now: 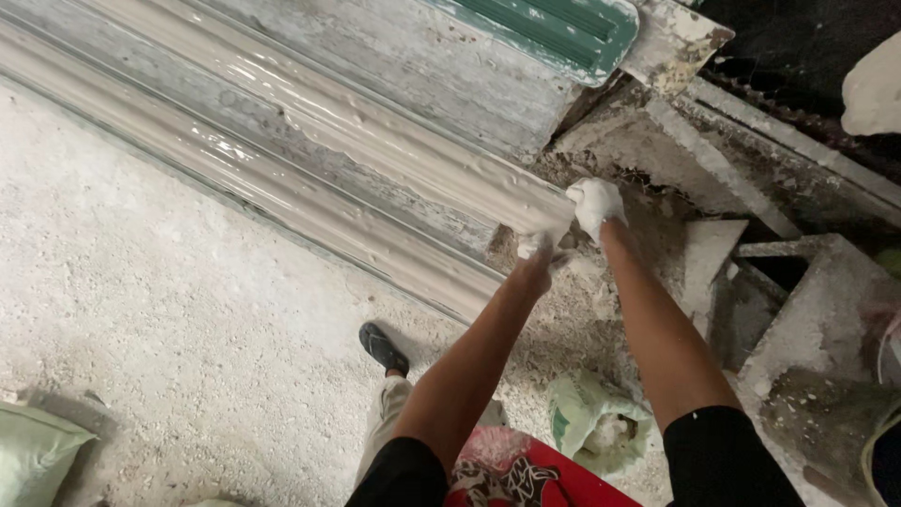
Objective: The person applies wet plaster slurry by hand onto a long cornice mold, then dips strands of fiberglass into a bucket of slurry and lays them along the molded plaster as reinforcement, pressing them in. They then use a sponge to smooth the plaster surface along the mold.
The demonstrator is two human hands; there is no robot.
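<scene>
A long moulding form [310, 160] runs from the upper left to the centre, its channels filled with wet, glossy grey-white plaster. Both my hands are coated in white plaster and meet at its near end. My left hand [537, 253] presses against the lower edge of that end, its fingers lost in the plaster. Curled like a fist, my right hand [596, 205] sits on the upper corner of the same end. Both forearms are bare, with black sleeves at the upper arms.
Rough, plaster-dusted floor [141, 310] lies to the left. A green ribbed mould [563, 28] leans at the top. Concrete blocks and slabs [817, 300] crowd the right. A crumpled green bag [591, 422], a pale sack [33, 451] and my sandalled foot [383, 347] are below.
</scene>
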